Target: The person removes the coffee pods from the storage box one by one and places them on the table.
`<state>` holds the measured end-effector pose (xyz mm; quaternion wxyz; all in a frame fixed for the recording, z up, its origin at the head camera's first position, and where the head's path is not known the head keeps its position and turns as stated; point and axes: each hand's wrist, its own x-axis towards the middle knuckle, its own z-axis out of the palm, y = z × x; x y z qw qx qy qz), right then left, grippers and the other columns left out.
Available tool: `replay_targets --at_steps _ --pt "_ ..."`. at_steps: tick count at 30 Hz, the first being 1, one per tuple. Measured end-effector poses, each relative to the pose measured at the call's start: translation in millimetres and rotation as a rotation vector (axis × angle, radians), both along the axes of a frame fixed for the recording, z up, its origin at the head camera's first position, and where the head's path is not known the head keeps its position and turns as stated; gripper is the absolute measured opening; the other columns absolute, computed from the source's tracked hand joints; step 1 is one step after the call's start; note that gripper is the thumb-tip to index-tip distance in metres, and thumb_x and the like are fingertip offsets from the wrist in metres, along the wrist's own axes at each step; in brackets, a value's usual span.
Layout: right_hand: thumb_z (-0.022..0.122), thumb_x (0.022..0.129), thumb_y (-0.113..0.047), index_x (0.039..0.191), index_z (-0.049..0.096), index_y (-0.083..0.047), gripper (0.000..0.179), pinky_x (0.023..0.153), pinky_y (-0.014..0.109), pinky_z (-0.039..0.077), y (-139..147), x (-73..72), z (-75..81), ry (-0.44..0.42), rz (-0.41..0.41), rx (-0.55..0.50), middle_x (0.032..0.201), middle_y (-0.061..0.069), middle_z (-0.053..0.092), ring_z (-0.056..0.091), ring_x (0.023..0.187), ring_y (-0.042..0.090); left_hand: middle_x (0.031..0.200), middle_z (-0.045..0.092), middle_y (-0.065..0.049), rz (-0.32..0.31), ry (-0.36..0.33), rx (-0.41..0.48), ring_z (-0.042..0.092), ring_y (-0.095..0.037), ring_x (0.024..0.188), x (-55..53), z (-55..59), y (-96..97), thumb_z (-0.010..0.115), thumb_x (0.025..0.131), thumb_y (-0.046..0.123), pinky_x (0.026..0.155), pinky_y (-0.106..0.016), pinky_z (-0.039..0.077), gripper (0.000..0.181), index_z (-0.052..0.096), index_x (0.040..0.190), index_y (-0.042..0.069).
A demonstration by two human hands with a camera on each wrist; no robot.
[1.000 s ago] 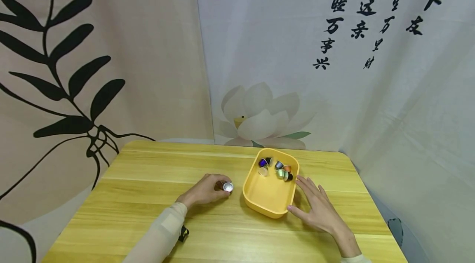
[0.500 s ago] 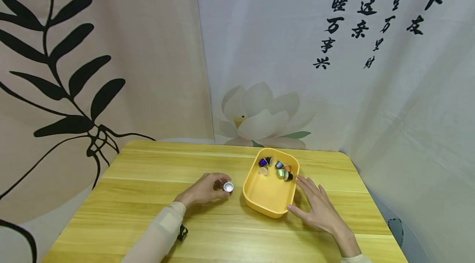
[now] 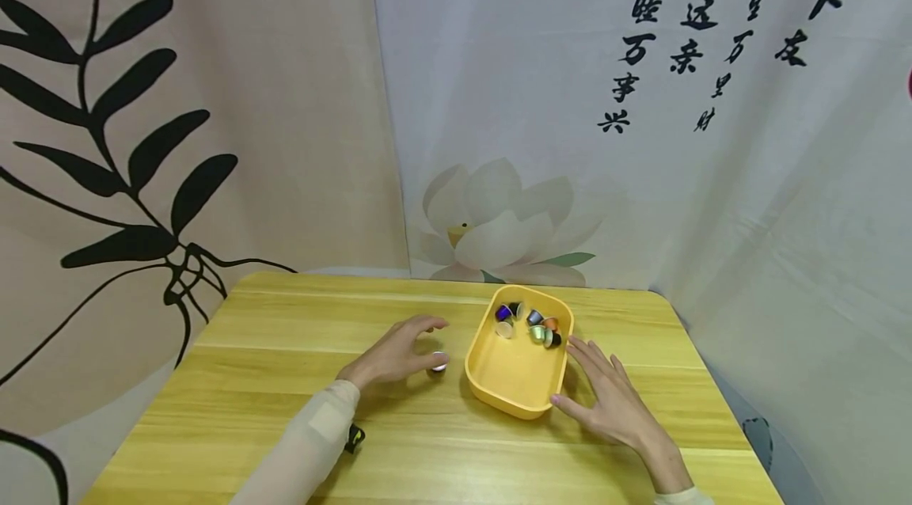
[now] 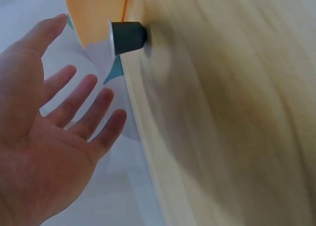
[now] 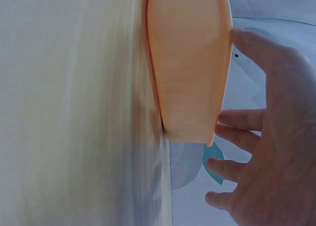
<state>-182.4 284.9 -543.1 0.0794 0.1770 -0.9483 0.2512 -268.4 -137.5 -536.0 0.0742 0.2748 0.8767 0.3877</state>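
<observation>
A dark green coffee capsule [image 4: 129,37] with a silvery lid stands on the table, lid up. In the head view my left thumb partly covers this capsule [image 3: 438,370]. My left hand [image 3: 390,353] is spread beside it, and the left wrist view shows the fingers apart from it. To the right lies a yellow tray [image 3: 499,382] with several coffee capsules in its far half, among them a purple one [image 3: 503,313], an orange one [image 3: 551,324] and a pale green one [image 3: 537,334]. My right hand [image 3: 616,402] touches the tray's right rim with thumb and fingertips, fingers extended.
The wooden table [image 3: 285,347] ends at a back edge against a cloth backdrop [image 3: 513,93] with a printed flower, a plant and black characters. A small black object [image 3: 354,438] shows at my left wrist.
My left hand has let go of the capsule; its fingers have lifted and spread, and the capsule stays standing on the table. The right hand and tray hold their places.
</observation>
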Motion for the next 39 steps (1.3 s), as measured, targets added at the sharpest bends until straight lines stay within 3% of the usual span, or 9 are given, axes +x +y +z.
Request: replay_targets --at_steps 9,16,23,31,39 --pt "0.084 0.097 -0.058 0.17 0.048 -0.008 0.095 0.129 0.088 0.024 0.2 0.1 -0.8 0.002 0.002 -0.001 0.179 0.019 0.045 0.039 0.165 0.056 0.176 0.05 -0.017 -0.038 0.061 -0.025 0.047 -0.042 0.164 -7.8 15.3 18.7 0.078 0.108 0.044 0.134 -0.068 0.042 0.072 0.053 0.168 0.013" --pt "0.084 0.097 -0.058 0.17 0.048 -0.007 0.096 0.129 0.088 0.024 0.8 -0.3 -1.7 0.002 0.003 -0.001 0.18 0.018 0.045 0.039 0.165 0.056 0.177 0.049 -0.015 -0.075 0.141 -0.076 0.046 -0.039 0.166 -15.9 25.4 40.1 0.078 0.108 0.046 0.137 -0.062 0.041 0.073 0.054 0.168 0.013" --pt "0.084 0.097 -0.059 0.17 0.048 -0.007 0.096 0.129 0.088 0.025 0.9 -1.1 -1.6 0.001 0.0 0.002 0.179 0.018 0.045 0.04 0.165 0.056 0.173 0.054 -0.016 -0.143 0.195 -0.098 0.048 -0.039 0.165 -23.5 38.0 68.3 0.078 0.108 0.042 0.136 -0.061 0.043 0.069 0.056 0.165 0.01" --pt "0.083 0.098 -0.059 0.169 0.049 -0.007 0.095 0.129 0.088 0.025 0.5 -1.9 -0.5 -0.005 -0.003 0.005 0.18 0.018 0.045 0.04 0.165 0.055 0.169 0.058 -0.01 -0.219 0.242 -0.171 0.058 -0.03 0.157 -32.4 48.5 103.0 0.077 0.109 0.043 0.133 -0.048 0.05 0.068 0.056 0.165 0.011" --pt "0.083 0.098 -0.059 0.168 0.051 -0.006 0.094 0.126 0.09 0.027 0.3 -0.9 -0.8 0.009 0.003 0.005 0.178 0.018 0.047 0.042 0.164 0.056 0.166 0.061 -0.012 -0.285 0.268 -0.214 0.061 -0.03 0.153 -43.3 50.9 131.1 0.078 0.109 0.039 0.129 -0.045 0.054 0.065 0.059 0.162 0.008"
